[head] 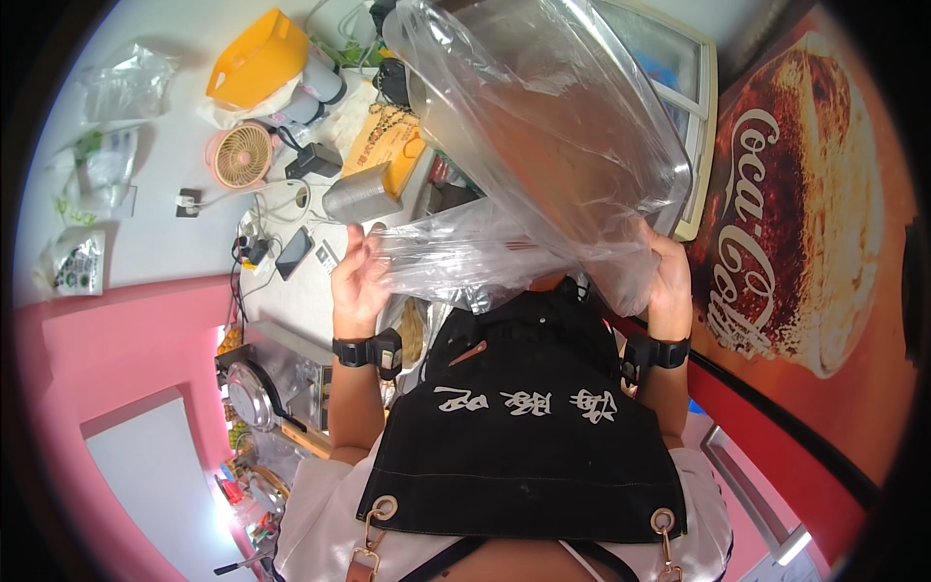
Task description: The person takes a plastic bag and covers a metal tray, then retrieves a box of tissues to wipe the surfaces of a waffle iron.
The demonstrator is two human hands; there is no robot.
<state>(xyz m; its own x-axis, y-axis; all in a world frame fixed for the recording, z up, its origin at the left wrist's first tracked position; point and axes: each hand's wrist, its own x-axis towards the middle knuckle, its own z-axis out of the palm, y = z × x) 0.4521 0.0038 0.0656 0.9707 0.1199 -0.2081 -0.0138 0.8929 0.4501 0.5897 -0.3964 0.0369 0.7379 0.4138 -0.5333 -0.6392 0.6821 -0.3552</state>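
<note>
A large metal tray [684, 171] stands before me, its near side under clear plastic film [509, 131]. My left hand [361, 280] grips a gathered, stretched end of the film, to the left of the tray. At the tray's lower right corner, my right hand [665, 273] has its fingers on the film; part of them is hidden behind it, and whether they also touch the tray I cannot tell. Creased film spans the gap between the two hands, above the black apron [524, 436] on my chest. Both wrists wear black straps.
On the white counter [305, 305] at left lie a smartphone [294, 253], cables, a black power adapter [314, 160] and a silver box [364, 193]. A pink fan [242, 156] and yellow basket [258, 58] are farther up. A glass-topped freezer [702, 138] borders the tray's right side.
</note>
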